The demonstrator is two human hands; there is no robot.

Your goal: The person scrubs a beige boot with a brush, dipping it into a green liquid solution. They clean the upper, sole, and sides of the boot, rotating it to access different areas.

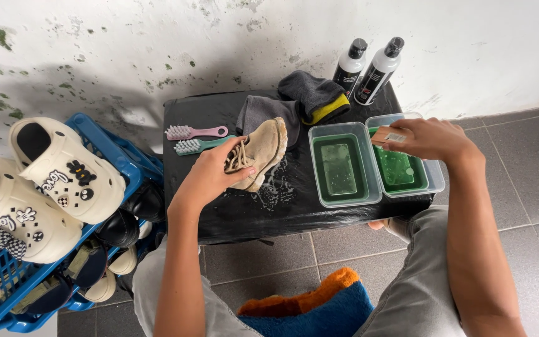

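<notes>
At frame centre the left hand [210,178] grips a tan boot [262,151] on the soapy black worktop [282,212], while the right hand [428,138] holds a brush [389,136] over the right tub [435,178], scrubbing apparently underway.

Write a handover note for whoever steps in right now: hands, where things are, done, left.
Left hand: grips the tan shoe at its laces, on its side on the black table.
Right hand: holds a brush over the right tub of green liquid; bristles hidden.
Left tub sits beside it. Two toothbrushes lie left of the shoe, grey cloths and two bottles behind.
Done: foam and wet patch beside the shoe suggest some scrubbing.
Left: probably more scrubbing and wiping; more shoes wait in the blue basket.
</notes>
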